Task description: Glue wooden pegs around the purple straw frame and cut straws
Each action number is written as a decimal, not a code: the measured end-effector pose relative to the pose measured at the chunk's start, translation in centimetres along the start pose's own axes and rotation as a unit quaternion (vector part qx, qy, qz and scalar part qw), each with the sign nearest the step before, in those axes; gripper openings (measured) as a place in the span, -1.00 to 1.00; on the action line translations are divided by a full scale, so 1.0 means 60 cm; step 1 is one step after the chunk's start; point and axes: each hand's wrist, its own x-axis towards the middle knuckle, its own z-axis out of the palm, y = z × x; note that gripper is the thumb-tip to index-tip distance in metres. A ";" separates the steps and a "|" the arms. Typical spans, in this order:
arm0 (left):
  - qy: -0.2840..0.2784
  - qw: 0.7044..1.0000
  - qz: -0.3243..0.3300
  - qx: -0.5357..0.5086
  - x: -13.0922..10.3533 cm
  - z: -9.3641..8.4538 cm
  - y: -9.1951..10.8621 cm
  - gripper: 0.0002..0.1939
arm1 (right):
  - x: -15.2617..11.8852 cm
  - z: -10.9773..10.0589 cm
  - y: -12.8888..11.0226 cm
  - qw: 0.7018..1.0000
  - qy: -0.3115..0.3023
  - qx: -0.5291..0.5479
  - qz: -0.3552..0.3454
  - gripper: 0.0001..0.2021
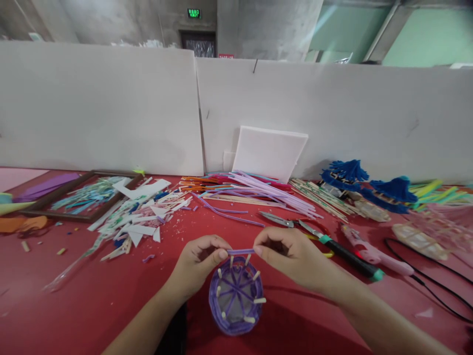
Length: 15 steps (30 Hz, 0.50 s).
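A short purple pipe cleaner (242, 252) is stretched level between my hands. My left hand (199, 261) pinches its left end between thumb and fingertips, and my right hand (284, 254) pinches the right end. Just below it, on the red table, stands a round purple basket-like piece (235, 296) wrapped in the same fuzzy strands. Several short pale wooden sticks poke up around its rim, and purple strands cross its grey inside like spokes. Neither hand appears to grip this piece.
Pliers and scissors (291, 223) and a pink hot glue gun (377, 251) with a black cable lie right. Pipe cleaners (269, 192) are piled behind my hands. Paper scraps (144, 212) and a wooden frame (92, 214) lie left. Blue fuzzy pieces (391, 192) stand far right. White boards (332, 108) close the back.
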 end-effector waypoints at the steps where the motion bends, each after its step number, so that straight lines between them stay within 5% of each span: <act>1: -0.002 1.000 0.003 -0.001 -0.001 0.000 0.000 -0.91 | 0.000 0.000 -0.001 1.000 -0.001 -0.001 0.000 -0.86; 15: -0.004 1.000 0.012 -0.015 -0.002 0.003 -0.002 -0.90 | 0.001 0.002 0.004 1.000 -0.009 0.016 0.005 -0.87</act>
